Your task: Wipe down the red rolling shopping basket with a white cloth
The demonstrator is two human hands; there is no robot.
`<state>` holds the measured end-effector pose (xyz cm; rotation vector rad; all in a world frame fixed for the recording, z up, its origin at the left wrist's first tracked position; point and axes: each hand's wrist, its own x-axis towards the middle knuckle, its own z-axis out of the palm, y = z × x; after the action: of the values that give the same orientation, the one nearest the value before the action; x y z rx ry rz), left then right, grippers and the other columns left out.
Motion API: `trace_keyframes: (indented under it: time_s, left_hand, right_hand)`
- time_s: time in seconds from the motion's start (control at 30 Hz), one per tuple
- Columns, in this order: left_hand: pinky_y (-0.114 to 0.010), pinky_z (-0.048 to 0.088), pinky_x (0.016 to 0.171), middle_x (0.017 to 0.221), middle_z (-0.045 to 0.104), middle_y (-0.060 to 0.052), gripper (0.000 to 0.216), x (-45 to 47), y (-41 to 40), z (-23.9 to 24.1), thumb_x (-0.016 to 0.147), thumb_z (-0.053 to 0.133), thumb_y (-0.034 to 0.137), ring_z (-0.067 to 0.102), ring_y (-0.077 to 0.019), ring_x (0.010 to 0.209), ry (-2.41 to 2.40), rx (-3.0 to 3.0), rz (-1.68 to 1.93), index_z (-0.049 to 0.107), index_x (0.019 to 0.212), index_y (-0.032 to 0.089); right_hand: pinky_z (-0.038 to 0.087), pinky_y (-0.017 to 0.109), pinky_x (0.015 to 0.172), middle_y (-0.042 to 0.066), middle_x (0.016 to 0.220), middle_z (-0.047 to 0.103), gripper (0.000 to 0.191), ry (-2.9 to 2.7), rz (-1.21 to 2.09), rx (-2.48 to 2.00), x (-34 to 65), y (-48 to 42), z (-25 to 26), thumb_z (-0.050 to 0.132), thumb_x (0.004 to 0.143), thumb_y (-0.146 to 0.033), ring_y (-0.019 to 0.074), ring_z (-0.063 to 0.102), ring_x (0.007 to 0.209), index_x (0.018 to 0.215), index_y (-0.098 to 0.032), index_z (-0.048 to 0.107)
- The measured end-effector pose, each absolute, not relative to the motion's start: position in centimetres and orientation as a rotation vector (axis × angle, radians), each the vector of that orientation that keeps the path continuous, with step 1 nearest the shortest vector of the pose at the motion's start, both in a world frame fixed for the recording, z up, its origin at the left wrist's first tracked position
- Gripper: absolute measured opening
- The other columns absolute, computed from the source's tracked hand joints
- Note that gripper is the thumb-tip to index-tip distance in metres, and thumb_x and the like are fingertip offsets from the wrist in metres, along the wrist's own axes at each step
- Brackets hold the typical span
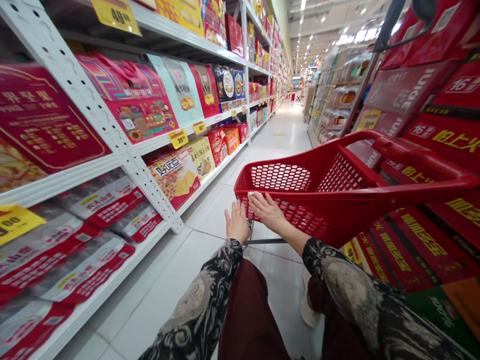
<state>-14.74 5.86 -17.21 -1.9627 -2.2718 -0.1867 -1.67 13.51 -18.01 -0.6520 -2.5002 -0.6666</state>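
A red plastic shopping cart (375,201) stands across the aisle in front of me, its handle towards the right. My right hand (268,211) lies at the near corner of the basket rim, with a crumpled white tissue (255,196) under its fingers, against the rim. Just left of that corner, my left hand (237,223) is open, its fingers apart and nothing in it. Whether the left fingers touch the basket cannot be made out.
On the left, a white metal shelf (208,178) carries boxed snacks and shrink-wrapped bottle packs (101,200). Stacked red drink cartons (431,240) rise close behind the cart on the right. A tiled aisle floor (279,134) runs away ahead, past more stacked bottles (333,107).
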Motion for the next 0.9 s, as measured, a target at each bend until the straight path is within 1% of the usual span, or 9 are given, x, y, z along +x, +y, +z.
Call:
trace_keyframes:
  time_s: [0.17,0.23,0.37,0.47,0.53,0.67,0.73,0.8,0.9]
  left_hand:
    - [-0.053,0.019,0.108,0.149,0.017,-0.013,0.07,-15.1,5.3,-18.0,0.073,0.041,0.015,0.017,-0.026,0.137,-2.257,-1.992,-0.168,0.023,0.139,0.006]
    - [-0.053,0.018,0.108,0.149,0.017,-0.013,0.069,-15.4,5.3,-18.1,0.073,0.04,0.014,0.017,-0.0259,0.137,-2.264,-1.985,-0.161,0.023,0.139,0.006]
    - [-0.053,0.019,0.108,0.149,0.018,-0.013,0.07,-16.0,5.5,-17.6,0.072,0.04,0.012,0.016,-0.0258,0.137,-2.303,-1.941,-0.143,0.022,0.14,0.006]
    - [-0.053,0.02,0.108,0.149,0.018,-0.013,0.071,-16.0,5.7,-17.1,0.071,0.04,0.012,0.016,-0.0258,0.137,-2.301,-1.932,-0.134,0.022,0.14,0.007]
    - [-0.053,0.019,0.108,0.149,0.017,-0.013,0.071,-16.0,5.7,-17.0,0.072,0.04,0.013,0.016,-0.0258,0.137,-2.285,-1.946,-0.122,0.022,0.14,0.007]
    - [-0.054,0.018,0.108,0.149,0.017,-0.013,0.069,-15.8,5.4,-17.3,0.073,0.04,0.015,0.016,-0.0261,0.137,-2.265,-1.962,-0.113,0.023,0.139,0.006]
    - [-0.053,0.018,0.108,0.149,0.017,-0.013,0.069,-15.5,5.4,-17.4,0.074,0.04,0.016,0.016,-0.0262,0.137,-2.264,-1.976,-0.124,0.023,0.139,0.006]
    - [-0.053,0.018,0.108,0.15,0.016,-0.013,0.069,-15.0,5.5,-17.3,0.074,0.04,0.016,0.016,-0.026,0.137,-2.26,-2.001,-0.148,0.023,0.14,0.007]
    - [-0.052,0.017,0.109,0.15,0.015,-0.012,0.071,-13.8,6.1,-16.9,0.073,0.04,0.015,0.014,-0.0246,0.138,-2.247,-2.01,-0.224,0.02,0.141,0.008]
  right_hand:
    - [0.028,0.049,0.104,0.014,0.131,0.049,0.036,-2.646,-0.579,-0.613,-1.1,12.4,-21.1,0.046,0.084,-0.013,0.0247,0.039,0.126,0.12,-0.012,0.053]
    - [0.027,0.049,0.105,0.013,0.134,0.046,0.038,-2.638,-0.571,-0.61,-1.8,12.1,-20.6,0.044,0.085,-0.013,0.0246,0.036,0.128,0.123,-0.014,0.051]
    - [0.021,0.052,0.107,0.01,0.142,0.037,0.042,-2.519,-0.57,-0.694,-4.4,12.8,-17.8,0.039,0.089,-0.017,0.0258,0.026,0.133,0.13,-0.016,0.043]
    - [0.02,0.053,0.107,0.011,0.143,0.034,0.043,-2.484,-0.561,-0.747,-5.6,13.7,-16.9,0.039,0.089,-0.018,0.0267,0.025,0.134,0.132,-0.015,0.041]
    - [0.021,0.052,0.107,0.011,0.142,0.036,0.042,-2.522,-0.555,-0.721,-5.4,13.9,-17.5,0.04,0.088,-0.017,0.0263,0.027,0.133,0.13,-0.014,0.043]
    - [0.026,0.05,0.106,0.012,0.134,0.046,0.037,-2.618,-0.533,-0.669,-4.1,13.0,-20.1,0.042,0.087,-0.014,0.0254,0.035,0.128,0.123,-0.012,0.05]
    - [0.029,0.05,0.104,0.013,0.132,0.049,0.035,-2.641,-0.524,-0.666,-3.4,12.3,-20.8,0.044,0.086,-0.014,0.0258,0.038,0.126,0.12,-0.011,0.052]
    - [0.03,0.05,0.104,0.012,0.133,0.048,0.035,-2.64,-0.519,-0.659,-2.7,11.7,-20.7,0.044,0.086,-0.014,0.0258,0.037,0.127,0.12,-0.013,0.053]
    - [0.026,0.051,0.105,0.011,0.137,0.043,0.037,-2.576,-0.535,-0.669,-1.2,11.4,-19.1,0.043,0.087,-0.014,0.0254,0.032,0.13,0.123,-0.016,0.05]
